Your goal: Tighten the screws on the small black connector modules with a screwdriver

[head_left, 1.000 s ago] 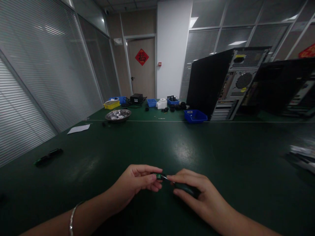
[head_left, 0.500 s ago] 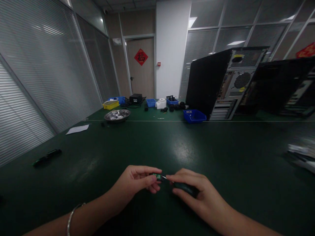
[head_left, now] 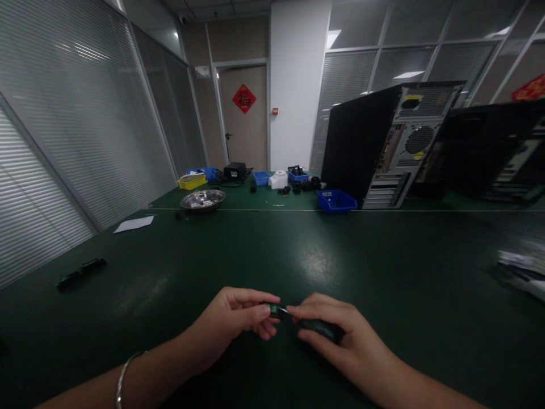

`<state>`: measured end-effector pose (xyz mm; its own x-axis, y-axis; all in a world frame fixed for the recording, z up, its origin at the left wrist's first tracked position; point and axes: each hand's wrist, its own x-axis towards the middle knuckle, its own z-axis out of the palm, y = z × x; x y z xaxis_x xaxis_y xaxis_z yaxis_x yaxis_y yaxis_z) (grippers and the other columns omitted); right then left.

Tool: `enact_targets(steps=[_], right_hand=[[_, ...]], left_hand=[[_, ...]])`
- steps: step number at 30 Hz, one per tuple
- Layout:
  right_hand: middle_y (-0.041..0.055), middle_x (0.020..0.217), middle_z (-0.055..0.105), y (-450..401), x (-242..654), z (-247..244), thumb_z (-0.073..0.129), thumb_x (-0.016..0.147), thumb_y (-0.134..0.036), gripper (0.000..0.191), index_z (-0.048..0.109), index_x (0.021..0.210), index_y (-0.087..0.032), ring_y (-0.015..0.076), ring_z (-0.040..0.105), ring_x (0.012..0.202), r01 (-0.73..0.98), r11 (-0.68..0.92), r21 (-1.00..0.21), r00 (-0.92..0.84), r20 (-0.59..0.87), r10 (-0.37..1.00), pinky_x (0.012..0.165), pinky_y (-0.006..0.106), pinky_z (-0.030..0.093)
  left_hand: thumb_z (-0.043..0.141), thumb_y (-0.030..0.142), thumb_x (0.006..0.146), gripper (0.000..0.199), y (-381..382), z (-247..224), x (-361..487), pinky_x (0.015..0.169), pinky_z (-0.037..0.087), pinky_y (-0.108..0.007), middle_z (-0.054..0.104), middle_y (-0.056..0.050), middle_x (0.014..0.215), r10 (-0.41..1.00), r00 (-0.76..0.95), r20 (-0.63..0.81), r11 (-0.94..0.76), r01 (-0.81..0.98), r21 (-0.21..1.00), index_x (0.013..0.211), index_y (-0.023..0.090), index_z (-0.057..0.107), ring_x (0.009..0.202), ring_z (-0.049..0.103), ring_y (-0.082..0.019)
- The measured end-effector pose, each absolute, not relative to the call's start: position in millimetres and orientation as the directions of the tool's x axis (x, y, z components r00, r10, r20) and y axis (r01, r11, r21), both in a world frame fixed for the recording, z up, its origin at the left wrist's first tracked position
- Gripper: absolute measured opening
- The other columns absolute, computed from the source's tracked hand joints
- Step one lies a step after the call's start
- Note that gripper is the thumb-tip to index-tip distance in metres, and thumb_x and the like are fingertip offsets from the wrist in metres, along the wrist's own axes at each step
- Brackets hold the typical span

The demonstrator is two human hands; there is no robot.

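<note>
My left hand pinches a small green circuit board between thumb and fingers, low in the middle of the head view. Part of the board is hidden by the fingertips. In my right hand lies a dark-handled screwdriver, its handle partly covered by the palm and fingers. The index finger stretches along its thin metal shaft. The shaft's tip meets the right end of the board or lies very close to it; contact is too small to tell. Both hands are just above the green tabletop.
A dark green slender item lies at the left near a white sheet. Farther back stand a metal bowl, a blue bin and a black computer tower. Blurred plastic-like packets lie at the right edge.
The board and the screwdriver tip have shifted very slightly in the fingers. Both hands stay in almost the same place, and the things on the table have not moved.
</note>
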<state>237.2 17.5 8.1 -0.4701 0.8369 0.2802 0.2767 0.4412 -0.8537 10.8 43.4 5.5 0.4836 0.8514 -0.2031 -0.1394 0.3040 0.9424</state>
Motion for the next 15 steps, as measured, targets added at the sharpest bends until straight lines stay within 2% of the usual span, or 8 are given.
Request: enact_targets(steps=[8, 15], right_hand=[[0.0064, 0.097, 0.068, 20.1, 238.6, 3.7, 0.064, 0.087, -0.013, 0.032, 0.068, 0.117, -0.024, 0.0182, 0.065, 0.089, 0.230, 0.465, -0.855, -0.493, 0.310, 0.813, 0.079, 0.030, 0.051], [0.0063, 0.098, 0.068, 17.0, 239.2, 8.6, 0.063, 0.088, -0.012, 0.033, 0.068, 0.117, -0.025, 0.0186, 0.064, 0.090, 0.253, 0.458, -0.852, -0.515, 0.282, 0.809, 0.079, 0.030, 0.051]], left_hand=[[0.078, 0.025, 0.072, 0.028, 43.3, 4.2, 8.8, 0.067, 0.051, -0.028, 0.076, -0.009, 0.081, 0.827, 0.520, -0.213, 0.348, -0.177, 0.921, 0.097, 0.013, 0.075, 0.066, 0.067, -0.015], [0.076, 0.027, 0.075, 0.026, 44.2, -0.4, 8.7, 0.066, 0.052, -0.028, 0.075, -0.006, 0.073, 0.856, 0.500, -0.132, 0.202, -0.089, 0.975, 0.097, 0.014, 0.075, 0.065, 0.066, -0.015]])
